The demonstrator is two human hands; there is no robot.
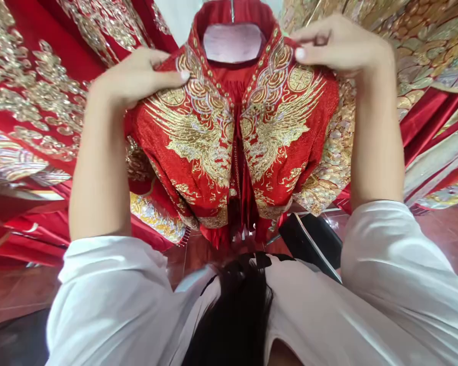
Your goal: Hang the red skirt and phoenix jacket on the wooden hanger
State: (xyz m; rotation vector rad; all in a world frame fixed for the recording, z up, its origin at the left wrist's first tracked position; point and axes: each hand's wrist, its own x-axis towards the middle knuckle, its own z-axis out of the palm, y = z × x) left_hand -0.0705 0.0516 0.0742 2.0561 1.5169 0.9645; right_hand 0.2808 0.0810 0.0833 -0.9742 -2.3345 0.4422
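A red jacket (209, 168) with gold and silver embroidery hangs upright in front of me, its front parted down the middle. A pale hanger (232, 43) shows inside its collar, with a thin metal hook (232, 11) rising above. My left hand (143, 76) pinches the jacket's shoulder on the left, thumb on the front and fingers behind. On the right shoulder, my right hand (334, 46) grips in the same way, its thumb lying near the collar trim. The fingertips behind the cloth are partly hidden.
Red garments with gold sequins (49, 76) hang close on the left. Heavily gold-embroidered garments (412, 46) crowd the right side. Below lies a reddish tiled floor (198, 254), with a black flat object (309, 239) at lower right of the jacket.
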